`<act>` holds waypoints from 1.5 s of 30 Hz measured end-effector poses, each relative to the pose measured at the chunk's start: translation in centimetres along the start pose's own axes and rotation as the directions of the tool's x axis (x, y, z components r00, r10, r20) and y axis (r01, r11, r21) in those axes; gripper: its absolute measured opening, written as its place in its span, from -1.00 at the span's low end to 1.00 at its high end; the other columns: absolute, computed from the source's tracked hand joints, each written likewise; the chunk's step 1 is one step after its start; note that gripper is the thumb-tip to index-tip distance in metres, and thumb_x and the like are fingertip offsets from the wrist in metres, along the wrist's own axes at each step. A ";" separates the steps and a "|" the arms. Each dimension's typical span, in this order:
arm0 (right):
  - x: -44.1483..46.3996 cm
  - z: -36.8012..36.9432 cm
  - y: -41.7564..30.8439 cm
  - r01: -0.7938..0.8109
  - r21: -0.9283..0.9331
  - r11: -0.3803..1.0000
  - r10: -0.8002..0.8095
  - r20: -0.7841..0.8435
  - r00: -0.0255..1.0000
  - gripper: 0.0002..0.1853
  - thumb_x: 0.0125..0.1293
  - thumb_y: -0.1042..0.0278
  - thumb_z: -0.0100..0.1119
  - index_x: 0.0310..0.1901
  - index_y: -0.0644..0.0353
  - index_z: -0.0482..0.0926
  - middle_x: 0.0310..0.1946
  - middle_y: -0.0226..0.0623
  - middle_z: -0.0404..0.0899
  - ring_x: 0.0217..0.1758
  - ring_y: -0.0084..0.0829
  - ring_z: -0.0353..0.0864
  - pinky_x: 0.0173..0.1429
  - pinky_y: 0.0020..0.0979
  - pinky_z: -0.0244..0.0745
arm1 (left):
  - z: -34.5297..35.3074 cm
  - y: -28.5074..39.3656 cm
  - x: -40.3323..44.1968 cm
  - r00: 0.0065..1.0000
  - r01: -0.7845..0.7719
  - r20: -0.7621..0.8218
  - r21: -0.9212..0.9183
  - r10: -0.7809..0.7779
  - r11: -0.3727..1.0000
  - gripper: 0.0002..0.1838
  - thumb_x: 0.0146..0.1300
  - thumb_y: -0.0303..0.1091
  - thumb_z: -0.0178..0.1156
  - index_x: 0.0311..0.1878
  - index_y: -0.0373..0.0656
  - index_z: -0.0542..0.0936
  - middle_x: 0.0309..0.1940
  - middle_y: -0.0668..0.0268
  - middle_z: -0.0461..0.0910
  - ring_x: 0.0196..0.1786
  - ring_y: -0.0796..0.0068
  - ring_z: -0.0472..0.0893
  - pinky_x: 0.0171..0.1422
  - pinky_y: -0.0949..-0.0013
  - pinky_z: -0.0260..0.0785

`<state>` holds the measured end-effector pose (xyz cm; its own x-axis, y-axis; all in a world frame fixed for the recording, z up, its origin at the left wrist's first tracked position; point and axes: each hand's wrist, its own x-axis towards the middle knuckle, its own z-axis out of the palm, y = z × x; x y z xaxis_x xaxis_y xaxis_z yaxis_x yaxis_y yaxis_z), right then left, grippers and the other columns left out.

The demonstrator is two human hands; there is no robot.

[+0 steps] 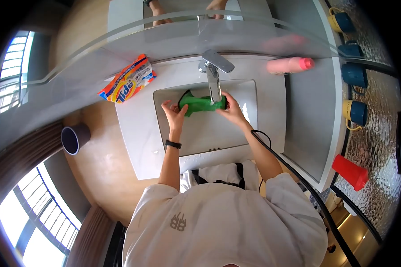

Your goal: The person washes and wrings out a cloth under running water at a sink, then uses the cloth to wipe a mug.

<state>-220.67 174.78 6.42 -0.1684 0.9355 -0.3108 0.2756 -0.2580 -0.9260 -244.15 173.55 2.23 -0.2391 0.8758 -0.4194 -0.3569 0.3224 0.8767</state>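
Note:
A green cloth with black trim (198,105) is stretched sideways over the white sink (196,133), beneath the chrome faucet (214,82). My left hand (175,115) pinches its left end between thumb and fingers. At the other end, my right hand (233,111) grips the cloth close to the black edge, just right of the spout. The spout partly covers the cloth, and whether water runs is not plain to see. A dark band circles my left wrist.
An orange Tide bag (128,82) lies at the counter's back left, a pink bottle (290,65) at its back right. Several mugs (354,75) and a red cup (351,172) line the right side. A dark bin (75,139) stands on the floor. A black cable (307,184) passes my right arm.

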 end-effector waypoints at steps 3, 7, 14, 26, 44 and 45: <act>-0.7 0.4 -0.8 0.143 -0.528 0.837 -0.177 -0.014 0.984 -0.49 0.02 0.62 0.28 0.08 0.15 0.47 -0.05 -0.12 0.48 0.04 -0.15 0.49 0.07 -0.23 0.44 | 0.9 1.8 -0.2 0.950 -0.167 0.313 0.530 -0.009 0.832 -0.62 -0.01 -0.52 0.38 -0.07 -0.24 0.56 -0.33 0.26 0.49 -0.28 0.43 0.54 -0.17 0.39 0.43; -0.4 -0.2 -1.2 0.081 -0.733 0.675 -0.146 -0.025 0.989 -0.66 0.02 0.54 0.29 -0.09 0.25 0.57 -0.10 -0.08 0.48 0.00 -0.06 0.47 0.06 -0.18 0.44 | 1.8 1.4 -0.6 0.846 -0.499 0.527 0.725 0.085 0.475 -0.59 -0.16 -0.43 0.45 -0.15 -0.23 0.62 -0.33 0.12 0.44 -0.19 0.12 0.48 -0.12 0.20 0.39; 3.0 -0.4 -1.3 -0.418 0.284 0.863 0.360 0.235 0.903 -0.65 0.23 0.28 0.24 0.02 0.19 0.49 -0.14 -0.39 0.53 -0.04 -0.46 0.52 0.03 -0.37 0.44 | -1.0 3.6 3.3 0.889 0.096 0.335 0.530 -0.312 0.843 -0.65 0.20 -0.15 0.30 -0.27 -0.33 0.61 -0.11 0.22 0.52 -0.11 0.50 0.51 -0.11 0.43 0.35; 5.5 4.9 4.0 -0.166 -0.369 0.915 0.103 -0.184 0.977 -0.66 0.07 0.30 0.33 -0.14 0.19 0.48 -0.37 -0.06 0.61 -0.18 -0.04 0.62 -0.13 -0.17 0.46 | 2.1 -1.9 1.4 0.968 0.136 0.171 0.270 -0.186 0.953 -0.61 0.36 -0.21 0.10 0.11 -0.29 0.42 -0.24 0.22 0.53 -0.17 0.46 0.46 0.01 0.40 0.35; 2.5 10.5 0.6 -0.272 -0.247 0.930 0.084 -0.577 0.812 -0.68 0.16 0.10 0.20 -0.28 0.23 0.62 -0.50 0.04 0.59 -0.38 0.12 0.60 -0.28 -0.01 0.46 | 6.6 -3.5 1.9 0.862 0.507 -0.144 0.245 -0.486 0.826 -0.46 0.32 0.05 0.05 -0.34 -0.38 0.56 -0.51 0.32 0.51 -0.42 0.51 0.46 -0.35 0.34 0.37; 1.8 11.0 0.9 -0.301 -0.288 0.909 0.120 -0.511 0.851 -0.65 0.17 0.05 0.21 -0.28 0.23 0.62 -0.47 0.03 0.60 -0.33 0.10 0.61 -0.25 -0.01 0.45 | 6.6 -3.6 1.3 0.857 0.515 -0.145 0.245 -0.495 0.821 -0.46 0.32 0.05 0.05 -0.34 -0.38 0.56 -0.51 0.32 0.51 -0.42 0.51 0.46 -0.35 0.34 0.37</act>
<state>-231.17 173.61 2.64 0.3732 0.8887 -0.2662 0.5739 -0.4466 -0.6864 -237.20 175.93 0.07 -0.1596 0.5388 -0.8272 -0.1950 0.8042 0.5615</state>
